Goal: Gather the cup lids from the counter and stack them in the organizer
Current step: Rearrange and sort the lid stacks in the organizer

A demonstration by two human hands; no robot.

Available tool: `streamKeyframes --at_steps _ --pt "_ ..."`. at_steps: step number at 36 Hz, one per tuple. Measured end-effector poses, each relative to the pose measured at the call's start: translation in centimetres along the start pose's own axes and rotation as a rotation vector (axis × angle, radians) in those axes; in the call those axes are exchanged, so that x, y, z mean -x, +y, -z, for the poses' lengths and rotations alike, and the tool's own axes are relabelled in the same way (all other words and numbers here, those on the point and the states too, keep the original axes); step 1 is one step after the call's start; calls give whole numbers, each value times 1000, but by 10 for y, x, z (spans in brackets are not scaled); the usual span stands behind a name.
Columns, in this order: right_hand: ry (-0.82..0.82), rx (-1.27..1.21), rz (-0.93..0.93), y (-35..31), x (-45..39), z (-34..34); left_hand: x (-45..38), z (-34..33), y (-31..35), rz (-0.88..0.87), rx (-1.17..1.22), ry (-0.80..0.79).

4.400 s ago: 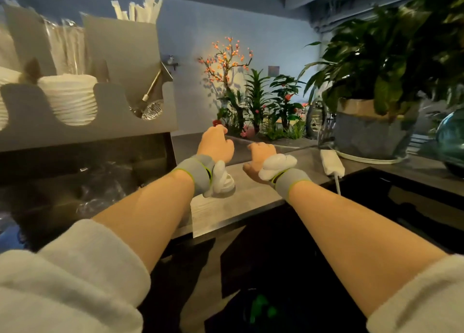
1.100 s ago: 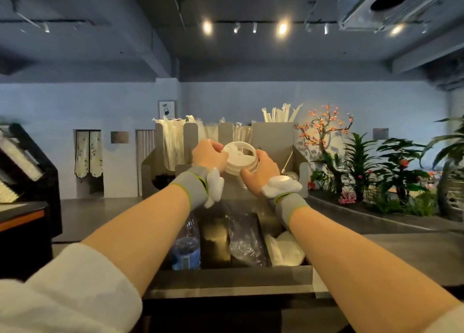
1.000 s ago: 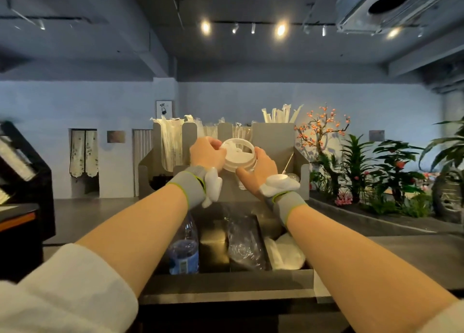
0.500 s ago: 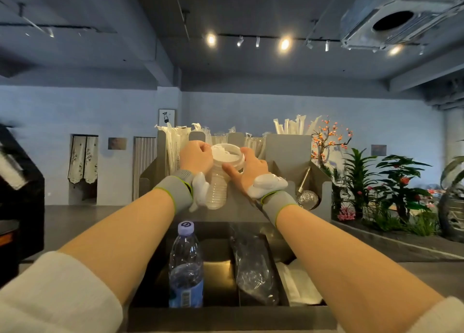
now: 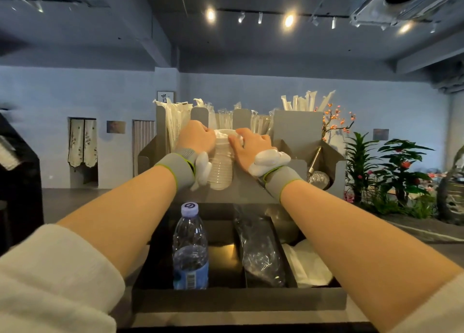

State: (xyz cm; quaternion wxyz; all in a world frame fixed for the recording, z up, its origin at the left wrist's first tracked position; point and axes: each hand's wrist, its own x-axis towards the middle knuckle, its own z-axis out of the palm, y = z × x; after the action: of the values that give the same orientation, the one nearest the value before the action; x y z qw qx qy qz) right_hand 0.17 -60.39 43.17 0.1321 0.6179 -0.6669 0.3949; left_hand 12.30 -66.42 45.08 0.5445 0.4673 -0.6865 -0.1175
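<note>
A tall stack of white cup lids stands in a slot of the grey organizer. My left hand grips the top of the stack from the left, fingers curled. From the right, my right hand has its fingers laid over the top lid and its thumb against the stack's side. Both wrists wear grey bands with white devices. The lower part of the stack shows between my wrists.
Wrapped straws fill the organizer's back compartments, and a metal scoop sits in its right slot. In the black tray below stand a water bottle, a plastic bag and white napkins. Plants line the right.
Both hands carried the lids from the counter to the organizer. In the last half second they pushed the lids down onto the stack, and the top lid now sits lower between my hands.
</note>
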Motion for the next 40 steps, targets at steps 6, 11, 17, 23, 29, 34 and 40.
streamKeyframes --at_steps 6,11,17,23,29,34,40 --pt "12 86 -22 -4 4 -4 4 2 -5 8 -53 -53" --pt "37 107 -3 -1 11 -5 7 1 -9 -40 -101 -62" --pt "26 128 -7 -3 10 -2 6 -1 -12 -63 -181 3" --pt "-36 189 13 -3 6 -6 11 1 -11 -76 -289 -4" --pt "-72 194 1 -2 9 -10 16 -1 -9 9 -270 -79" --pt "-5 132 32 -3 16 -4 23 3 -6 1 -246 -84" --pt "8 152 39 3 16 5 34 9 6 -17 -244 -80"
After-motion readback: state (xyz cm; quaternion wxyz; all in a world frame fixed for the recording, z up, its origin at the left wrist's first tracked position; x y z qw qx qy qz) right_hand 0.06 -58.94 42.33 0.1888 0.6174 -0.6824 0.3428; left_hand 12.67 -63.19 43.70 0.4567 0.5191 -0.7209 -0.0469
